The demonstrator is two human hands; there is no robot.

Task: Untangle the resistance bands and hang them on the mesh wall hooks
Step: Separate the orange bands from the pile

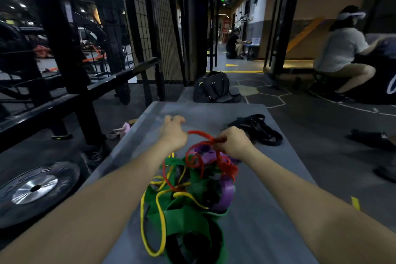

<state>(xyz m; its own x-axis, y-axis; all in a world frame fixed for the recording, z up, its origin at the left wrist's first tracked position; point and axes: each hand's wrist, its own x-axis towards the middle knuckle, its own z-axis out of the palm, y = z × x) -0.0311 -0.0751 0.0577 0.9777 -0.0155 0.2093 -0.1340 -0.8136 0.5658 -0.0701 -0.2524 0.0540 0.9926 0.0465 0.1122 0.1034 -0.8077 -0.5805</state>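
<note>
Grey bench (257,210) fills my view, mesh wall (150,17) beyond it on the left. Tangled bands (188,195) lie mid-bench. My right hand (233,143) pinches the red band (201,134); my left hand (174,130) holds its other end, fingers curled, grip unclear.

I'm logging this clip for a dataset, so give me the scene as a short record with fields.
surface: grey bench top
tangle: red band, green band, yellow band and purple band, knotted together
apart: black bands, far right on the bench
left hand: gripping the red band
right hand: pinching the red band
mesh wall: ahead left, no bands visible on it
</note>
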